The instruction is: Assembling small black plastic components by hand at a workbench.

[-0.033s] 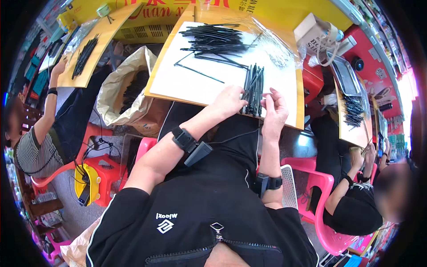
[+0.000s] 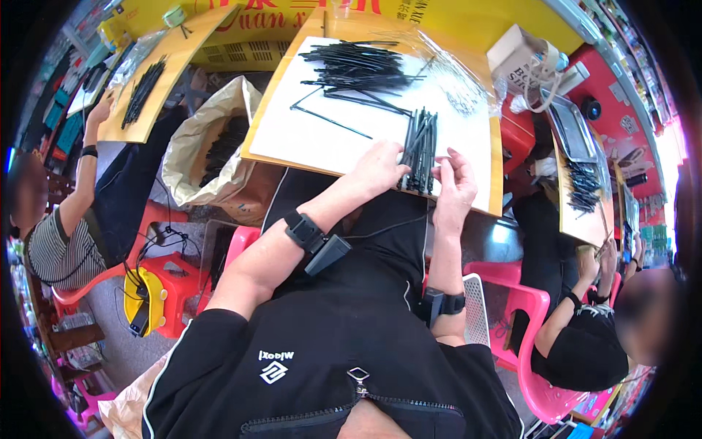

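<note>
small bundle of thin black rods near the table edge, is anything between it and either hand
Nothing visible: the left hand is at the left of the rod bundle, the right hand close at its right.

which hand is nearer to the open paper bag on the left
Left. The left hand is to the right of the paper bag, by the bundle of black sticks; the right hand is farther off, on the bundle's other side.
</note>
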Demonstrator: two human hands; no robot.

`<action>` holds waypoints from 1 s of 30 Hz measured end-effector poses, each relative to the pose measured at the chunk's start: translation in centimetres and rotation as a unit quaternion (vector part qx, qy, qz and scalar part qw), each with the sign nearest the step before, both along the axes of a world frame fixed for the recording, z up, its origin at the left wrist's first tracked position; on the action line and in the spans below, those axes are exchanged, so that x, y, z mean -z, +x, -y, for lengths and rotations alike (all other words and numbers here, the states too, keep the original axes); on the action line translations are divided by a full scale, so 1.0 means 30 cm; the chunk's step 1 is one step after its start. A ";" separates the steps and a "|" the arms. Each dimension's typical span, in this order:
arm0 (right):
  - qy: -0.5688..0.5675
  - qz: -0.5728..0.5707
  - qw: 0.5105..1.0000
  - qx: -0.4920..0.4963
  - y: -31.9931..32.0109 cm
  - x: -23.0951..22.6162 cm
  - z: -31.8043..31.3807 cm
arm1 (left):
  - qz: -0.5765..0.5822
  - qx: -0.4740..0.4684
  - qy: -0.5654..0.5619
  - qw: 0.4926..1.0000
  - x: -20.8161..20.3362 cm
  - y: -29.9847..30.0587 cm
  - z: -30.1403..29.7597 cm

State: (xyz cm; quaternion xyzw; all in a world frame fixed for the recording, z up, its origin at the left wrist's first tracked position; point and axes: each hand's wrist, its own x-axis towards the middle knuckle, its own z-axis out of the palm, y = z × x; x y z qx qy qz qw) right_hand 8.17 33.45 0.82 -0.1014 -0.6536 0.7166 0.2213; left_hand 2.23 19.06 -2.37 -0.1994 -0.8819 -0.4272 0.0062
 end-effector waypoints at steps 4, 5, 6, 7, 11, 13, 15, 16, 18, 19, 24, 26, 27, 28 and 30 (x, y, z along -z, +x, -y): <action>0.020 -0.007 0.999 0.028 0.010 -0.011 -0.019 | -0.042 -0.048 0.042 0.997 0.017 -0.079 0.110; 0.016 -0.009 1.000 0.024 0.010 -0.011 -0.023 | -0.046 -0.070 -0.002 0.997 0.004 -0.125 0.175; 0.025 -0.007 0.999 0.032 0.008 -0.010 -0.026 | -0.050 -0.090 -0.044 0.994 -0.010 -0.171 0.249; 0.035 -0.004 0.998 0.043 0.009 -0.007 -0.032 | -0.058 -0.138 -0.080 0.985 -0.042 -0.197 0.300; 0.032 0.025 0.997 0.064 -0.001 0.009 -0.053 | -0.140 -0.198 -0.189 0.952 -0.049 -0.294 0.474; 0.031 0.040 0.997 0.058 -0.013 0.026 -0.060 | 0.009 -0.166 -0.257 0.952 -0.063 -0.331 0.514; 0.039 0.039 0.998 0.041 -0.050 0.034 -0.066 | 0.039 -0.145 -0.255 0.955 -0.021 -0.372 0.581; 0.052 0.040 0.997 0.044 -0.069 0.025 -0.077 | 0.046 -0.134 -0.238 0.961 0.004 -0.394 0.607; 0.092 0.049 0.994 0.045 -0.119 -0.008 -0.114 | 0.064 -0.122 -0.214 0.967 -0.011 -0.398 0.628; 0.129 0.061 0.989 0.036 -0.146 -0.020 -0.142 | 0.075 -0.119 -0.207 0.968 -0.051 -0.379 0.625; 0.225 0.060 0.972 0.019 -0.382 -0.020 -0.288 | 0.085 -0.153 -0.144 0.974 -0.095 -0.308 0.693; 0.404 0.057 0.913 0.011 -0.516 -0.009 -0.325 | 0.034 -0.159 -0.142 0.976 -0.059 -0.294 0.688; 0.405 0.054 0.912 0.014 -0.585 0.019 -0.358 | -0.015 -0.156 -0.138 0.978 -0.047 -0.295 0.665; 0.501 0.051 0.863 0.045 -0.653 0.060 -0.398 | -0.016 -0.156 -0.133 0.979 -0.049 -0.293 0.632; 0.606 0.131 0.783 0.046 -0.724 0.054 -0.395 | -0.013 -0.159 -0.133 0.978 -0.056 -0.277 0.594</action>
